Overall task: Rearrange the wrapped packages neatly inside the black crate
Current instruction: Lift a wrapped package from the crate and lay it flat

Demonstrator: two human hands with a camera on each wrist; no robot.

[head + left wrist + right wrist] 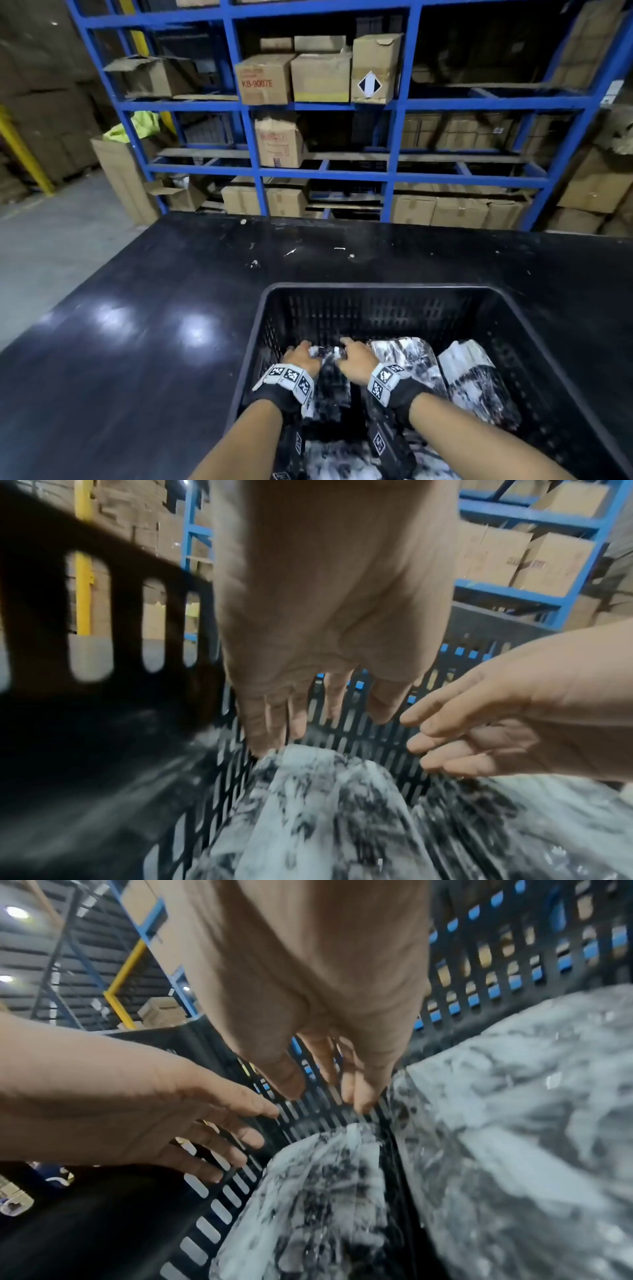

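The wrapped package [329, 373] lay under our left hand [301, 356] and right hand [356, 361], fingers straight, gripping nothing; we feared its slippery film could slide against the crate [376, 291] wall.

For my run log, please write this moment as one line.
phase: arranging | left hand: open, on leftmost package | right hand: open, same package | black crate: on table

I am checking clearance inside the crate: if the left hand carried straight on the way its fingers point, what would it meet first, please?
Most likely the slotted far wall of the black crate, just beyond the left hand; depth is unclear, and its fingertips are already near the wrapped package.
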